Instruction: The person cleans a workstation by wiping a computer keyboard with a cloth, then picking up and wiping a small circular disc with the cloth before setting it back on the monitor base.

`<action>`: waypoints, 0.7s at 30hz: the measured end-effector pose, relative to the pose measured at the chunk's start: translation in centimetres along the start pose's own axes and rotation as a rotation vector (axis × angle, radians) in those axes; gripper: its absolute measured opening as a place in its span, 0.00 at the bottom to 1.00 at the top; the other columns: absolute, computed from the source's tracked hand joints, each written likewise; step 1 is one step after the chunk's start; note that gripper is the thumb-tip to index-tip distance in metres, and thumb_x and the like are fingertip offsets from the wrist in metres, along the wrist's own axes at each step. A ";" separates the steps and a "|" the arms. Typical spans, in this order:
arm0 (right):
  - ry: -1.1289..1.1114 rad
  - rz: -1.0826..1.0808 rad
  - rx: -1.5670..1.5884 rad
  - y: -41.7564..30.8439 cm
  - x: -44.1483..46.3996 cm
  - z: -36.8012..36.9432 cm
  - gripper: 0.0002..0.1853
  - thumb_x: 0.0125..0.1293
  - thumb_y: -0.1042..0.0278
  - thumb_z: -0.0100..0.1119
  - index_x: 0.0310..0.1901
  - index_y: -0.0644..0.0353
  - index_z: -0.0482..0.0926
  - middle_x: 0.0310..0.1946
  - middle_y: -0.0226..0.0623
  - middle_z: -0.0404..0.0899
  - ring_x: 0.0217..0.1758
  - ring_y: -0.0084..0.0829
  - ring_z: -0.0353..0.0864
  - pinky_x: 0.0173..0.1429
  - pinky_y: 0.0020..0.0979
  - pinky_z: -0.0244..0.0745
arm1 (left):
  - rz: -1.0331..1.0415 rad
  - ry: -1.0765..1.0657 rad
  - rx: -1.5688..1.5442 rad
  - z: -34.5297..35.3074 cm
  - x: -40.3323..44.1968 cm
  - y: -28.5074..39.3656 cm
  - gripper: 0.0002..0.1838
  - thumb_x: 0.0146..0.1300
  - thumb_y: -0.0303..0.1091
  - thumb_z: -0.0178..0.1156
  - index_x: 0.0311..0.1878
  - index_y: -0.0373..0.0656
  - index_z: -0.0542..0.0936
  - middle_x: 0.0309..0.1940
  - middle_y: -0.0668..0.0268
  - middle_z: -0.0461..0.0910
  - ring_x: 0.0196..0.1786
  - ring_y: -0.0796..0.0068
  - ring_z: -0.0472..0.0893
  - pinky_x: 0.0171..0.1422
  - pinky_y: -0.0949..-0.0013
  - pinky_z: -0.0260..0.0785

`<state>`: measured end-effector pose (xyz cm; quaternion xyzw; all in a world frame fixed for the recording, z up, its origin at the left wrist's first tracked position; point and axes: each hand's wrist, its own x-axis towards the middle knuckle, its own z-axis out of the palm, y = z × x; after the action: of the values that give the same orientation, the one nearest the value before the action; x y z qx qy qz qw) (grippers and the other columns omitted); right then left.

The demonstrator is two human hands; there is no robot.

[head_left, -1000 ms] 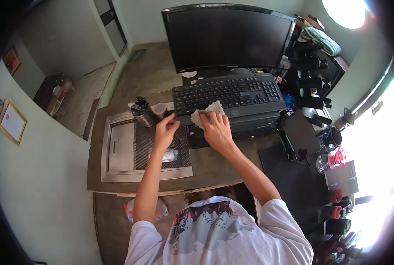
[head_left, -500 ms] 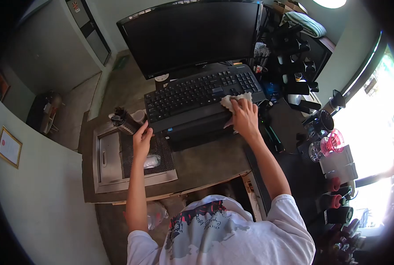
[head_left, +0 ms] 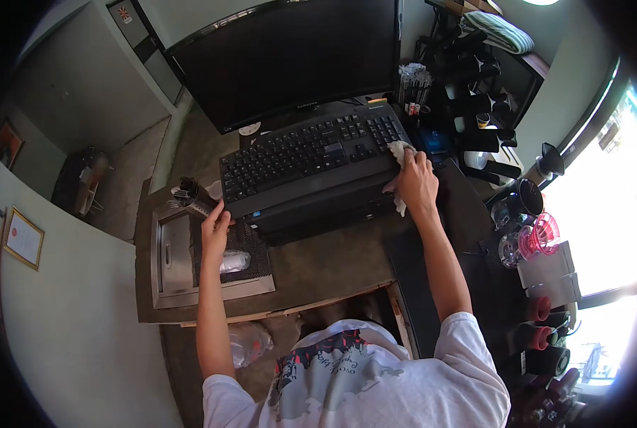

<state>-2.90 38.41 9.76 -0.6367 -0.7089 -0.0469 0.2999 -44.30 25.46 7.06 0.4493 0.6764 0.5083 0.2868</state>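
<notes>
A black keyboard [head_left: 307, 160] lies tilted on top of a black box-shaped case [head_left: 322, 214], in front of a dark Samsung monitor [head_left: 290, 60]. At the keyboard's front left corner, my left hand [head_left: 215, 225] has its fingers and thumb closed on the edge. My right hand [head_left: 417, 182] presses a crumpled white cloth [head_left: 398, 150] against the keyboard's right end. Part of the cloth hangs below my fingers, and the palm side of that hand is hidden.
To the left, a steel-framed panel [head_left: 178, 294] with a dark mesh mat holds a clear plastic-wrapped item [head_left: 235, 262]. A container of dark utensils [head_left: 193, 194] stands behind it. Along the right side are a pink dripper [head_left: 539, 234], black cups [head_left: 475, 104] and a bright window.
My right hand and the cloth have moved right, from the keyboard's front edge to its right end. The keyboard and monitor appear further left in view; my left hand keeps its corner.
</notes>
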 end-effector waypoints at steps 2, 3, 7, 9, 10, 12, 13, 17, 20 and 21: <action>-0.037 0.029 0.005 0.1 0.2 -0.3 0.19 0.57 0.70 0.57 0.51 0.60 0.72 0.46 0.42 0.74 0.47 0.46 0.78 0.44 0.43 0.78 | -0.019 -0.004 -0.009 0.0 -0.1 0.3 0.23 0.68 0.38 0.57 0.66 0.46 0.71 0.46 0.71 0.80 0.40 0.81 0.78 0.41 0.78 0.66; -0.056 0.044 0.007 0.2 0.3 -0.4 0.19 0.57 0.71 0.57 0.52 0.60 0.71 0.45 0.43 0.74 0.46 0.47 0.79 0.42 0.43 0.78 | -0.030 -0.006 -0.014 0.1 -0.2 0.4 0.24 0.69 0.39 0.57 0.66 0.47 0.71 0.46 0.71 0.80 0.40 0.81 0.79 0.41 0.78 0.66; -0.102 0.125 0.024 0.7 0.9 0.4 0.20 0.57 0.73 0.57 0.52 0.60 0.70 0.45 0.44 0.76 0.45 0.48 0.80 0.43 0.44 0.78 | -0.064 0.018 0.025 0.2 -0.5 1.0 0.23 0.69 0.40 0.57 0.66 0.49 0.71 0.47 0.71 0.80 0.40 0.81 0.79 0.41 0.78 0.66; -0.111 0.126 0.050 0.6 0.4 -0.1 0.20 0.57 0.73 0.56 0.53 0.60 0.70 0.46 0.45 0.76 0.44 0.48 0.81 0.43 0.44 0.78 | -0.067 0.017 0.022 0.3 -0.5 0.7 0.24 0.69 0.40 0.57 0.66 0.49 0.70 0.47 0.71 0.80 0.40 0.81 0.79 0.41 0.78 0.66; -0.119 0.125 0.075 0.4 0.0 -0.6 0.20 0.57 0.73 0.56 0.53 0.60 0.70 0.46 0.46 0.76 0.44 0.49 0.81 0.44 0.44 0.78 | -0.070 0.020 0.017 0.3 -0.5 0.6 0.24 0.69 0.40 0.56 0.67 0.49 0.70 0.47 0.71 0.79 0.40 0.81 0.79 0.41 0.78 0.66; -0.124 0.120 0.102 -0.5 -1.2 -1.1 0.21 0.57 0.73 0.56 0.54 0.60 0.70 0.46 0.47 0.77 0.44 0.49 0.81 0.44 0.44 0.78 | -0.071 0.025 0.010 0.3 -0.5 0.4 0.24 0.69 0.41 0.56 0.67 0.49 0.70 0.47 0.71 0.79 0.40 0.81 0.79 0.41 0.78 0.67; -0.148 0.018 0.175 -1.3 -2.4 -1.3 0.22 0.57 0.74 0.55 0.55 0.60 0.69 0.47 0.49 0.77 0.44 0.51 0.80 0.44 0.44 0.77 | -0.063 0.030 0.002 0.3 -0.5 0.5 0.24 0.69 0.40 0.56 0.67 0.49 0.70 0.46 0.71 0.79 0.40 0.81 0.79 0.41 0.77 0.66; -0.117 -0.165 0.441 -3.3 -4.5 -0.3 0.24 0.56 0.78 0.52 0.57 0.61 0.70 0.47 0.51 0.77 0.46 0.51 0.80 0.46 0.42 0.77 | -0.060 0.039 -0.010 0.9 -0.8 0.9 0.23 0.70 0.40 0.55 0.67 0.48 0.69 0.44 0.72 0.79 0.38 0.82 0.78 0.40 0.77 0.66; -0.044 -0.116 0.731 -2.2 -3.6 0.1 0.23 0.57 0.82 0.49 0.56 0.62 0.72 0.47 0.51 0.78 0.47 0.48 0.81 0.48 0.38 0.76 | -0.065 0.052 -0.005 1.1 -0.7 1.1 0.23 0.71 0.40 0.54 0.68 0.49 0.69 0.44 0.72 0.79 0.38 0.82 0.78 0.40 0.77 0.66; -0.005 -0.034 0.926 -1.6 -2.7 -0.1 0.22 0.57 0.84 0.47 0.55 0.62 0.73 0.47 0.50 0.78 0.48 0.46 0.82 0.49 0.36 0.75 | -0.073 0.038 -0.005 1.1 -0.5 0.9 0.24 0.71 0.41 0.54 0.68 0.49 0.68 0.46 0.71 0.78 0.39 0.81 0.79 0.41 0.77 0.66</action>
<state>-4.34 35.75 9.01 -0.4242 -0.6661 0.2712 0.5503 -42.87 25.51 7.54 0.4139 0.6964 0.5078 0.2932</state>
